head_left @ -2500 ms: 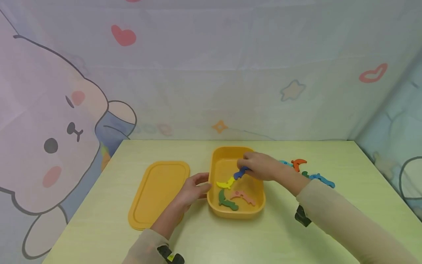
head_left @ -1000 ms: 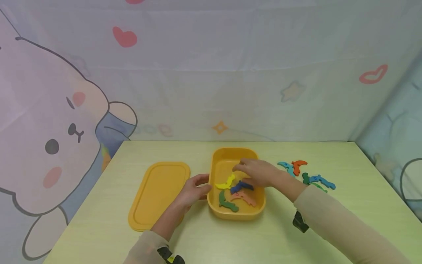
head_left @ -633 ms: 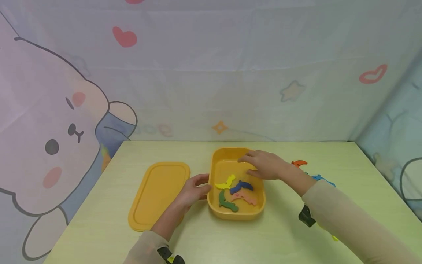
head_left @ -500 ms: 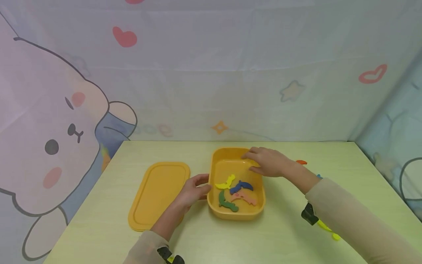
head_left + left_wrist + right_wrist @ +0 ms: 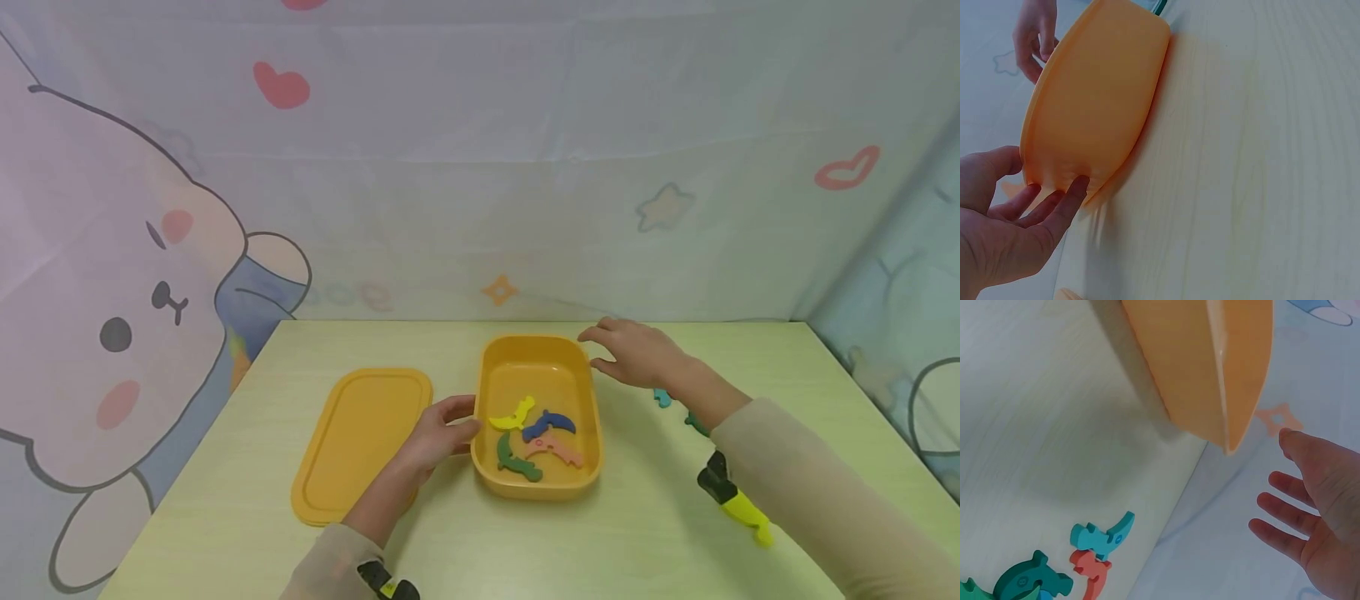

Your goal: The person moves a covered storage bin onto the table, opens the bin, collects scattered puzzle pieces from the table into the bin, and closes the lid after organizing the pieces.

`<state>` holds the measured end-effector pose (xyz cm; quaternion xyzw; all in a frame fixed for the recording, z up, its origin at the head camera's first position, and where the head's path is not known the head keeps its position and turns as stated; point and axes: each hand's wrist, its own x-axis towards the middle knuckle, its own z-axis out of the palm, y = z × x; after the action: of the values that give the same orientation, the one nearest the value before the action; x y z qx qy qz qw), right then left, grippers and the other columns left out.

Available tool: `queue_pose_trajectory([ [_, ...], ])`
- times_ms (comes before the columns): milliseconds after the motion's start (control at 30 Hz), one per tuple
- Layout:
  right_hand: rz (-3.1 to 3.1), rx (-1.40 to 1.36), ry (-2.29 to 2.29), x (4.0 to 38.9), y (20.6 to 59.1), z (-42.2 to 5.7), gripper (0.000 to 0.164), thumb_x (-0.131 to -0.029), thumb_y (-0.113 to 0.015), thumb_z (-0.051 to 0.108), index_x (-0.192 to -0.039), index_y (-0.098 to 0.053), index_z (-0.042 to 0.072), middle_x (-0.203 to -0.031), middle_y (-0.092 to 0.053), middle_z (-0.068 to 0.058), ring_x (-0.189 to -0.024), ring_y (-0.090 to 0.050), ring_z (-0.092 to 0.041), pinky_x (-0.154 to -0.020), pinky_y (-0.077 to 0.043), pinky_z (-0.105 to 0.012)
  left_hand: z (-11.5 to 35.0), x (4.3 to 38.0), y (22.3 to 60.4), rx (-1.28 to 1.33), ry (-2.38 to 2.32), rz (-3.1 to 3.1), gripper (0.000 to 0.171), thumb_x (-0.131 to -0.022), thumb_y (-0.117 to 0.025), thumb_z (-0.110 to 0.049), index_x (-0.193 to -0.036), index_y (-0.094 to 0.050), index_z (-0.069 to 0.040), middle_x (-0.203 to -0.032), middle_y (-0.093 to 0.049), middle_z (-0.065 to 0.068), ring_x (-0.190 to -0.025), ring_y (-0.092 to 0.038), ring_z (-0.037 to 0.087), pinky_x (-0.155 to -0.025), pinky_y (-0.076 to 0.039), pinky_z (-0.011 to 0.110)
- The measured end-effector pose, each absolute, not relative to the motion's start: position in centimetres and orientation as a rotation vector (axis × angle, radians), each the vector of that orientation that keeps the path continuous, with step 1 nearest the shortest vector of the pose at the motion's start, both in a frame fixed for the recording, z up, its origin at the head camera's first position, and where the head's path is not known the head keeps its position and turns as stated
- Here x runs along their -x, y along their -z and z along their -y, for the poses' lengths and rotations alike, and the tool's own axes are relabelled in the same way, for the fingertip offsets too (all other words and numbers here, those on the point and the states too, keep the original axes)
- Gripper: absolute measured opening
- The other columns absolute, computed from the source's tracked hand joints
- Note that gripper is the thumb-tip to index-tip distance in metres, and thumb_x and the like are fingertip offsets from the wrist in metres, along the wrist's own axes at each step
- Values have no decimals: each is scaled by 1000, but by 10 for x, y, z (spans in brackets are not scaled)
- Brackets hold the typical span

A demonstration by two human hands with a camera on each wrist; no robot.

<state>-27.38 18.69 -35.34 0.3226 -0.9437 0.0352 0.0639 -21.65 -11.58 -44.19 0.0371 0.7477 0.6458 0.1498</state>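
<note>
A cloth (image 5: 465, 167) printed with a bear backs the pale table (image 5: 465, 550), where the yellow box (image 5: 540, 490) stands upright near the middle and its flat lid (image 5: 367, 442) lies to the left. The left hand (image 5: 441, 433) rests its fingertips against the box's outer wall, thumb at the rim, spread rather than clamped. The right hand (image 5: 641, 354) hangs just outside the opposite rim, thumb and fingers apart, holding nothing; it has come back from the box after letting go of the blue piece (image 5: 551, 425). That piece now lies inside beside the yellow piece (image 5: 514, 415), pink piece (image 5: 555, 451) and green piece (image 5: 517, 463), so the transfer looks complete and the hand free. Others remain on the table to the right: a teal piece (image 5: 1102, 537) touching a red piece (image 5: 1088, 565), a dark green piece (image 5: 1029, 572), and more partly hidden. No brand or writing can be read; the mark on the left wrist camera (image 5: 388, 582) is too small.
</note>
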Motion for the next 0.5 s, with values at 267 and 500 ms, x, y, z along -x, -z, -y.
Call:
queue_pose_trajectory([
  [267,2898,-882,-103,280,364,-203,36,-85,-65,22,-118,-59,10,-106,-59,-12,-84,-58,-26,-70,-53,-40,116,218,443,-95,-1849,-2143,47,-91,-55,-13,-135,-42,-3,-137,-44,17,-112,-54,26,-81,-54,35],
  [500,2915,-859,-78,283,374,-215,37,-85,-65,22,-118,-58,7,-106,-59,-15,-85,-58,-28,-73,-53,-43,117,219,444,-97,-1858,-2138,48,-91,-55,-12,-135,-42,-3,-137,-44,18,-113,-54,27,-81,-54,36],
])
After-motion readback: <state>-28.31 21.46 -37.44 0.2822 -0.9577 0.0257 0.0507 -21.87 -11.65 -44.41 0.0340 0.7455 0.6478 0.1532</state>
